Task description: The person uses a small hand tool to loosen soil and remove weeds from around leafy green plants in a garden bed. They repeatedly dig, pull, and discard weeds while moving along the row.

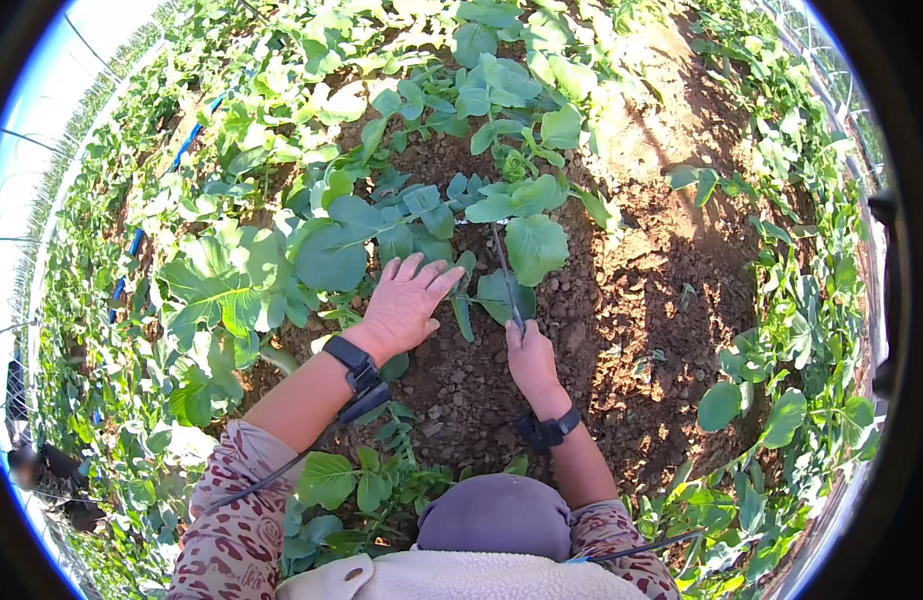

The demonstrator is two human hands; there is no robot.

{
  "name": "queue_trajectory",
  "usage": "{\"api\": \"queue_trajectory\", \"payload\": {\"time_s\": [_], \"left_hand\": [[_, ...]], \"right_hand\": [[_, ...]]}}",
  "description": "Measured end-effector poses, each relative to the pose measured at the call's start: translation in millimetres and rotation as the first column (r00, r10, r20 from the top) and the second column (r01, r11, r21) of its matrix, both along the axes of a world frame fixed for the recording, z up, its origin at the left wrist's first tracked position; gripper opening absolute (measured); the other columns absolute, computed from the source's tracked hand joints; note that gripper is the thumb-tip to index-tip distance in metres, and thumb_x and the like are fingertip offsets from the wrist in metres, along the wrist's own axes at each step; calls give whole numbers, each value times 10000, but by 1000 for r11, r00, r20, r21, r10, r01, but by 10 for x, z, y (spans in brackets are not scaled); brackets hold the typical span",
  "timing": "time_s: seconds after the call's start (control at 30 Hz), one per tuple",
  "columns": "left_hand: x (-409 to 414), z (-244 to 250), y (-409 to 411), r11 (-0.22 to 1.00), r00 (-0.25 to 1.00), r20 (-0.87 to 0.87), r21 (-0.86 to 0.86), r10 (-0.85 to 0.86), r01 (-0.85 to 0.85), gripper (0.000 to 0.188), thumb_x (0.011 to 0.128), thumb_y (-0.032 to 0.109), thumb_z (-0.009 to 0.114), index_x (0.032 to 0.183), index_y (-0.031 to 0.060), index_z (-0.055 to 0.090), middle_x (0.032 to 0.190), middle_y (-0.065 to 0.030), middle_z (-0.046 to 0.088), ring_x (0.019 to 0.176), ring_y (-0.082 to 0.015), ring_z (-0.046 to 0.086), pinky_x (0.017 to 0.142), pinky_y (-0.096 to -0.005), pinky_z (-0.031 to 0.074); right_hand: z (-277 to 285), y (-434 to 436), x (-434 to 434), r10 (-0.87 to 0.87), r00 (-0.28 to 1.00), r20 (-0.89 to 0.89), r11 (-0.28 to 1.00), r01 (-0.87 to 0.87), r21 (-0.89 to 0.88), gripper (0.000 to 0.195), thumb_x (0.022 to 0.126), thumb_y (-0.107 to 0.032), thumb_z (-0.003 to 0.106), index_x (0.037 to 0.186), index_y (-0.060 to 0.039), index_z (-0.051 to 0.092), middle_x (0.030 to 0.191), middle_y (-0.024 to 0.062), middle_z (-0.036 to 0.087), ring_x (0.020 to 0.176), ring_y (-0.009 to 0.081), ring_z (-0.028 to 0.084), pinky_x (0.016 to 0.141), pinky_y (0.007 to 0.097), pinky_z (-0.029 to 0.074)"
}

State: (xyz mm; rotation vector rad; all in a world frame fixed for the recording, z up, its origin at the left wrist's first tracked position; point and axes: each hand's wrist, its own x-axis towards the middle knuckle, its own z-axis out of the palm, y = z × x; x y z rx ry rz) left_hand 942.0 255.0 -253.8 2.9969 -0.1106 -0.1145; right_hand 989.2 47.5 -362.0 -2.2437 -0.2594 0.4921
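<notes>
My left hand [407,304] is spread, palm down, fingers apart, at the edge of the broad green leaves of a leafy plant [334,251]. Right of it, my right hand [532,356] is closed around the near end of a thin, dark metal rod or tool handle [505,271]. The tool slants up and away; its far end is hidden under leaves near a rounded green leaf [536,247]. Another leaf [506,295] lies beside the shaft. Brown crumbly soil [461,397] shows below both hands. Each wrist wears a black strap with a device.
Dense leafy plants [799,322] grow along the right side, and more crowd the left. A blue hose or line [187,146] runs through the left foliage. A bare soil strip [656,300] lies right of my hands. Another person [56,476] is at the far lower left.
</notes>
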Motion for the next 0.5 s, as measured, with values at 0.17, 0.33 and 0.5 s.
{"api": "queue_trajectory", "payload": {"time_s": [0.17,0.33,0.5], "left_hand": [[433,-370,67,880,998,-64,475,9,23,692,698,97,606,1346,189,381,1095,-80,548,1208,-327,367,1067,-567,135],[423,-56,314,919,996,52,385,67,-82,248,677,99,588,924,108,611,884,-75,569,1039,-273,466,1033,-537,198],[298,215,554,937,970,186,284,156,-205,200,652,98,589,849,98,621,848,-78,568,988,-263,486,954,-491,299]], "right_hand": [[-40,-192,-16,-28,1000,6,999,27,25,360,908,-340,462,885,19,479,696,285,575,694,461,567,626,512,448],[72,-357,-2,-73,997,-29,996,75,56,345,906,-325,479,855,16,470,682,274,570,682,455,565,599,507,440],[132,-461,27,-89,995,-36,994,91,54,342,916,-320,470,841,14,465,657,255,569,656,441,569,576,486,443]]}}
